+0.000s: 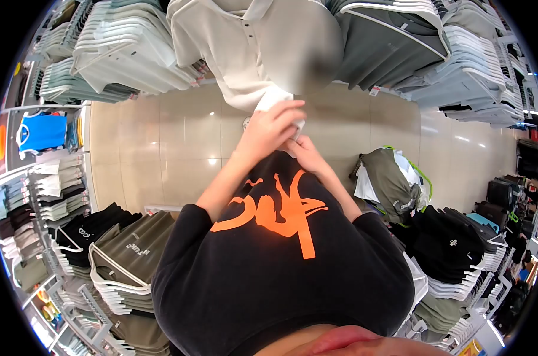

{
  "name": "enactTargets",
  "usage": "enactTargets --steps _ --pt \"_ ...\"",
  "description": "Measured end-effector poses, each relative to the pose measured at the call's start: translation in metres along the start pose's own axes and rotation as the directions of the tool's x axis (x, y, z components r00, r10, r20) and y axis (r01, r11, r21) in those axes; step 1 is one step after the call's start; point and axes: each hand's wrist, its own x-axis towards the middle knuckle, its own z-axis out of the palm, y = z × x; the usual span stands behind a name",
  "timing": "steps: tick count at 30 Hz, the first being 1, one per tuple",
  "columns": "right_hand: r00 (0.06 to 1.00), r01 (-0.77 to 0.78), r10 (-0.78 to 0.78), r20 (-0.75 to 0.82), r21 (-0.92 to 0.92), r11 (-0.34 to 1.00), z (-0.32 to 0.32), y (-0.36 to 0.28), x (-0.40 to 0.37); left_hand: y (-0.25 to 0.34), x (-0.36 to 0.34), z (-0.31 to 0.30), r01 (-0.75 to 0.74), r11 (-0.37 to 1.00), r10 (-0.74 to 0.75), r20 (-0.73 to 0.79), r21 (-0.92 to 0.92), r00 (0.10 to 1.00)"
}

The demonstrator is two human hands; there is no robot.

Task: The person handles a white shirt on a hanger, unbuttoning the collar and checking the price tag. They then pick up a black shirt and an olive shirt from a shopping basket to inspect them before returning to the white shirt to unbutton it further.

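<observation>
A beige polo shirt (233, 41) with dark buttons hangs at the top centre, its right part hidden by a grey blur. Just below its hem, my left hand (273, 127) has its fingers bent round a small white item (273, 98), which looks like paper or cloth. My right hand (306, 155) is close beside it, lower and to the right, with its fingers at the lower end of the white item. The fingertips of both hands partly overlap the item, so its full shape is hidden.
Racks of pale shirts (120, 47) and dark grey shirts (387, 47) flank the polo. Olive clothes (129, 249) hang lower left, black ones (446, 243) lower right. A heap of olive and white clothing (387, 178) stands right of my hands. Tiled floor (180, 136) lies beneath.
</observation>
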Motion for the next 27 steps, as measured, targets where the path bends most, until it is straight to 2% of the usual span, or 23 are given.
enactTargets --steps 1,3,4,5,6,8,11,12,14,17,18,21,24,26,27 --pt "0.996 -0.077 0.073 0.057 0.075 0.994 -0.001 -0.002 -0.001 -0.004 0.008 -0.004 0.049 0.994 -0.051 -0.02 -0.098 0.999" --pt "0.992 -0.056 0.008 0.124 0.393 0.918 0.005 -0.013 -0.009 -0.009 0.02 -0.012 0.134 0.947 -0.154 -0.048 -0.292 0.987" --pt "0.989 -0.049 -0.033 0.146 0.524 0.851 0.008 -0.02 -0.014 -0.002 0.023 -0.021 0.23 0.85 -0.258 0.007 -0.474 0.966" --pt "0.984 -0.045 -0.078 0.162 0.643 0.765 0.007 -0.024 -0.017 -0.003 0.021 -0.024 0.241 0.785 -0.28 0.02 -0.57 0.96" --pt "0.948 -0.079 -0.168 0.269 0.714 0.696 0.004 -0.025 -0.016 -0.004 0.019 -0.028 0.249 0.71 -0.3 0.037 -0.659 0.953" --pt "0.943 -0.029 -0.239 0.232 0.771 0.637 0.006 -0.024 -0.02 -0.002 0.011 -0.035 0.289 0.566 -0.337 0.103 -0.772 0.936" --pt "0.922 0.039 -0.341 0.183 0.833 0.551 0.008 -0.028 -0.022 0.0 -0.01 -0.03 0.132 0.555 -0.216 0.011 -0.821 0.976" --pt "0.907 0.056 -0.387 0.168 0.861 0.505 0.009 -0.029 -0.021 0.007 -0.014 -0.029 0.122 0.53 -0.211 0.009 -0.839 0.977" --pt "0.871 0.06 -0.465 0.157 0.906 0.418 0.008 -0.032 -0.018 0.019 -0.018 -0.025 0.108 0.555 -0.221 -0.021 -0.825 0.975" --pt "0.849 0.082 -0.502 0.164 0.898 0.433 0.004 -0.035 -0.016 0.034 -0.011 -0.029 0.074 0.586 -0.224 -0.074 -0.807 0.972" --pt "0.88 0.101 -0.451 0.15 0.869 0.485 0.005 -0.04 -0.019 0.037 -0.009 -0.029 0.068 0.599 -0.221 -0.082 -0.798 0.972" --pt "0.787 -0.005 -0.569 0.241 0.923 0.384 0.001 -0.032 -0.012 0.034 -0.006 -0.019 -0.01 0.663 -0.15 -0.146 -0.749 0.978" --pt "0.792 0.043 -0.567 0.225 0.907 0.42 0.003 -0.034 -0.014 0.028 -0.006 -0.011 -0.124 0.819 -0.102 -0.355 -0.56 0.929" --pt "0.783 0.054 -0.576 0.232 0.899 0.435 0.0 -0.031 -0.013 0.031 -0.006 -0.016 -0.152 0.898 -0.052 -0.443 -0.412 0.895" --pt "0.799 0.075 -0.564 0.209 0.896 0.438 -0.003 -0.028 -0.013 0.031 -0.006 -0.017 -0.214 0.91 0.007 -0.503 -0.354 0.864"
